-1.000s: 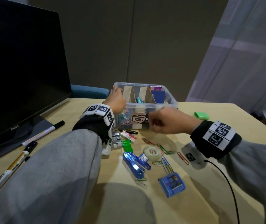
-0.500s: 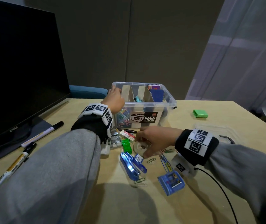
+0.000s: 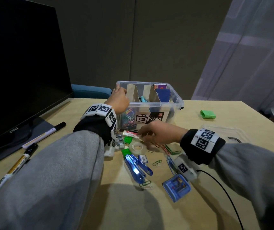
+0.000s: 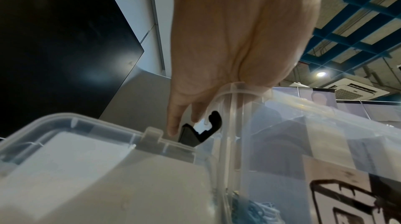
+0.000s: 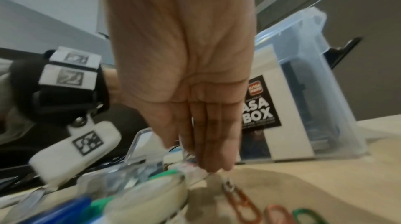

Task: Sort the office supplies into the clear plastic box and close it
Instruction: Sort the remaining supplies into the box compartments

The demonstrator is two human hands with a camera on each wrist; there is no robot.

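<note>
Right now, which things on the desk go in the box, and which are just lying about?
For the job:
clear plastic box, steadied by the left hand
tape roll
blue stapler
loose paper clips, near the right hand
blue staple case
green sharpener
clear lid

Just lying about:
Dell monitor
two markers, perhaps for the box too

One clear box [image 3: 174,98], two markers [image 3: 44,134], one tape roll [image 3: 138,147], one blue stapler [image 3: 135,168]

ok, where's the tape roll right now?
In the head view the tape roll lies flat on the table, in front of the clear box, just below the right hand, beside the blue stapler.
</note>
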